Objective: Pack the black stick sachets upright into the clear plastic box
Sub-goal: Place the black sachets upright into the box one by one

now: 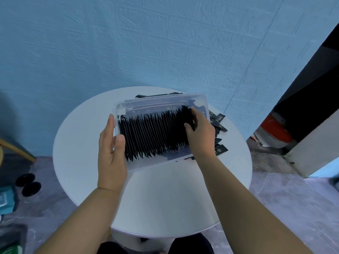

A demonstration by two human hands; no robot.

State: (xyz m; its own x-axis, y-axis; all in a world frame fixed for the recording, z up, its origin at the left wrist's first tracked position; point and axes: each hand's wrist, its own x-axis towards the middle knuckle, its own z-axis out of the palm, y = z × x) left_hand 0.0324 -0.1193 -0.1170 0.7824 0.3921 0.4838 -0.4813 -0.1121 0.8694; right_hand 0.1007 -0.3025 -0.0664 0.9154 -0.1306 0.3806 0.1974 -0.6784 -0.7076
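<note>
Box [161, 101] clear, tipped toward the viewer over the round white desk [165, 198]. Sachets [154, 134] black and thin, stand on edge in one dense row that nearly fills it. Left hand [111, 153] grips the box's left end, thumb over the rim. Right hand [200, 132], fingers curled, pinches the row's right end. Loose sachets [219, 123] lie flat on the desk just right of the box

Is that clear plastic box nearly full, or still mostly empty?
Nearly full. A dense row of black stick sachets stands on edge across almost the whole clear plastic box; a few loose sachets lie beside it.
</note>
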